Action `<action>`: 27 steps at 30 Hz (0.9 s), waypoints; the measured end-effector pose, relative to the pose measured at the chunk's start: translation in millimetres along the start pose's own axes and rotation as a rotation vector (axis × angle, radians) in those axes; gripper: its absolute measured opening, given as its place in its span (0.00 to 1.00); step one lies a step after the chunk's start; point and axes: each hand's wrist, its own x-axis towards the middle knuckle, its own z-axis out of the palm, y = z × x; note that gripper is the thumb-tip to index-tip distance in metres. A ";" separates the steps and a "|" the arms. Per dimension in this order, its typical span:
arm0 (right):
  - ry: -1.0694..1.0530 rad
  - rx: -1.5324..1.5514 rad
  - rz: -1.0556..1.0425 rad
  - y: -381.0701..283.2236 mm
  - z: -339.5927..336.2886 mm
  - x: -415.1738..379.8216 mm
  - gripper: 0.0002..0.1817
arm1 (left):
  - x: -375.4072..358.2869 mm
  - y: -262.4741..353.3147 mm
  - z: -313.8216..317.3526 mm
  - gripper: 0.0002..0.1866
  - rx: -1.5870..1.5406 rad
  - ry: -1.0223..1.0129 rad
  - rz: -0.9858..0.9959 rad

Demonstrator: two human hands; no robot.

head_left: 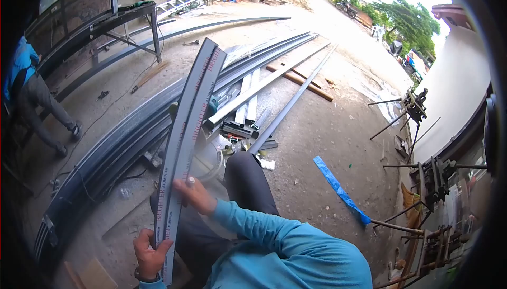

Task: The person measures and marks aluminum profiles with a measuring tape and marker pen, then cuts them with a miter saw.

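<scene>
A long grey aluminum profile printed with "BRIGHTER ALUMINUM" in red and black stands tilted in front of me, with a dark line along its length. My left hand, a watch at its wrist, is closed on the left edge near the lower end, thumb across the face. Higher up, my right hand is closed at the right edge; some of its fingers are hidden behind the profile. A small pale spot shows at its fingertips, too small to name. My bent knee is just right of the profile.
Bundled long dark profiles lie on the ground behind. Short offcuts are piled by my knee. A blue strip and metal stands are at right. Another person stands left near a metal workbench.
</scene>
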 end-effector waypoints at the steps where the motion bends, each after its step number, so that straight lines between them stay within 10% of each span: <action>1: 0.092 -0.091 -0.009 17.4 -22.7 -10.9 0.34 | -0.9 -3.3 6.5 0.22 0.010 -0.046 -0.026; 12: 0.200 0.666 -0.033 70.3 -79.0 -80.5 0.28 | 67.3 63.0 -22.9 0.18 0.575 -0.095 0.114; 17: 0.245 0.668 0.152 72.7 -57.5 -118.6 0.27 | 84.3 76.1 -33.8 0.17 0.076 -0.043 0.014; 21: -0.062 0.021 0.553 2.4 -63.2 -158.0 0.24 | 91.0 57.8 -25.5 0.17 -0.057 0.098 0.027; 25: -0.033 -0.404 0.042 -74.7 -57.5 -128.7 0.22 | 107.0 47.5 17.6 0.14 -0.436 0.251 0.102; 27: -0.038 -0.725 -0.212 -107.4 -46.5 -93.2 0.38 | 120.7 54.1 56.6 0.17 -0.578 0.325 0.208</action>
